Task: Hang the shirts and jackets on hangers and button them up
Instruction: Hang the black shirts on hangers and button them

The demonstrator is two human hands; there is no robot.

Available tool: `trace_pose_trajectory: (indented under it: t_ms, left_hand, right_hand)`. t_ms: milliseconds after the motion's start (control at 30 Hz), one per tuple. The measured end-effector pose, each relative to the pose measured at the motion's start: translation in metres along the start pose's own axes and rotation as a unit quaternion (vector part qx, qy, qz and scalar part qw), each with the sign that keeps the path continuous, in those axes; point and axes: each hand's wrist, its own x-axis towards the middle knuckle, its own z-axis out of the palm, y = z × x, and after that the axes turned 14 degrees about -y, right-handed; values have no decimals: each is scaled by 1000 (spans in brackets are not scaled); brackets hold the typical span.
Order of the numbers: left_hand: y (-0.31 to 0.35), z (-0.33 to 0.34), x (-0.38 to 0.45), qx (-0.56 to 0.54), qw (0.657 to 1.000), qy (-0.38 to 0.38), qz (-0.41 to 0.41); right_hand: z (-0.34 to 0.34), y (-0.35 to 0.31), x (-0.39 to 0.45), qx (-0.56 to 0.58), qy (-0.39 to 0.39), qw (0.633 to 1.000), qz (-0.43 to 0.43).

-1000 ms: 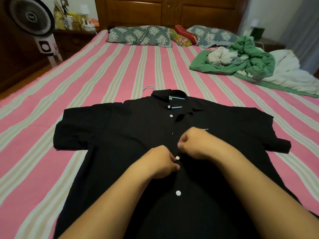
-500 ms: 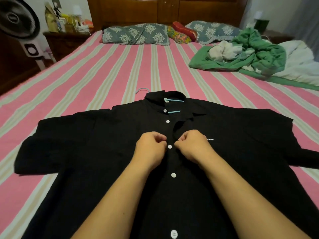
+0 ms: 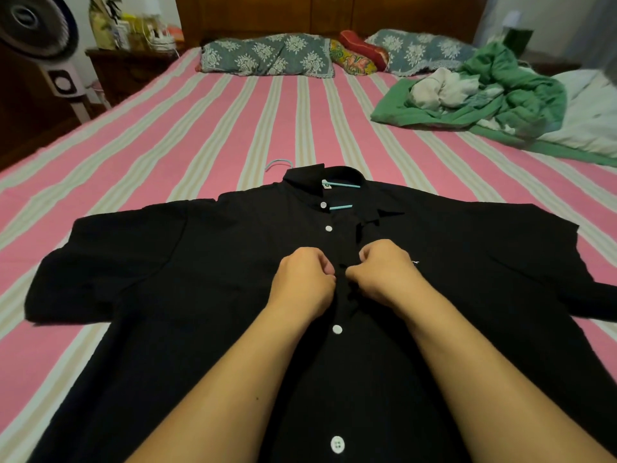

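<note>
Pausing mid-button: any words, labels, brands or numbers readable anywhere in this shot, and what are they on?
None can be read.
Neck tag inside the black shirt collar: a mark, too small to read.
White chest mark on the shirt: too small to read.
Packages on the nightstand: blurred.
Fan hub: blurred.

The black shirt (image 3: 200,279) covers the near half of the bed (image 3: 187,135). Open striped sheet runs beyond its collar to the pillows (image 3: 267,55) at the head edge. A green heap of clothes (image 3: 484,91) blocks the far right corner.
</note>
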Motion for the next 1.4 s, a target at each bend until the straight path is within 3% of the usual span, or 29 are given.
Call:
trace_pose_trajectory:
  t_ms: [67, 200, 267, 333, 400, 933, 1133, 1400]
  left_hand:
    - [2, -3, -1, -14, 1000, 1, 2]
    - [4, -9, -2, -88, 996, -6, 3]
    - [7, -12, -3, -209, 978, -24, -8]
    - [10, -16, -6, -344, 938, -41, -23]
    - [11, -18, -6, -393, 918, -49, -28]
    - [6, -15, -5, -314, 948, -58, -12]
    - [6, -14, -5, -261, 965, -30, -2]
    - [1, -14, 0, -189, 982, -18, 8]
  right_hand:
    - [-5, 6, -1, 121, -33, 992, -8]
    - [-14, 13, 0, 325, -98, 940, -28]
    - [-16, 10, -1, 409, -128, 903, -20]
    - [-13, 7, -1, 464, -145, 874, -16]
    - [-7, 5, -1, 451, -139, 882, -22]
    - [11, -2, -11, 380, -36, 923, -51]
    - [13, 0, -8, 410, -34, 910, -51]
    - [4, 4, -13, 451, -106, 884, -58]
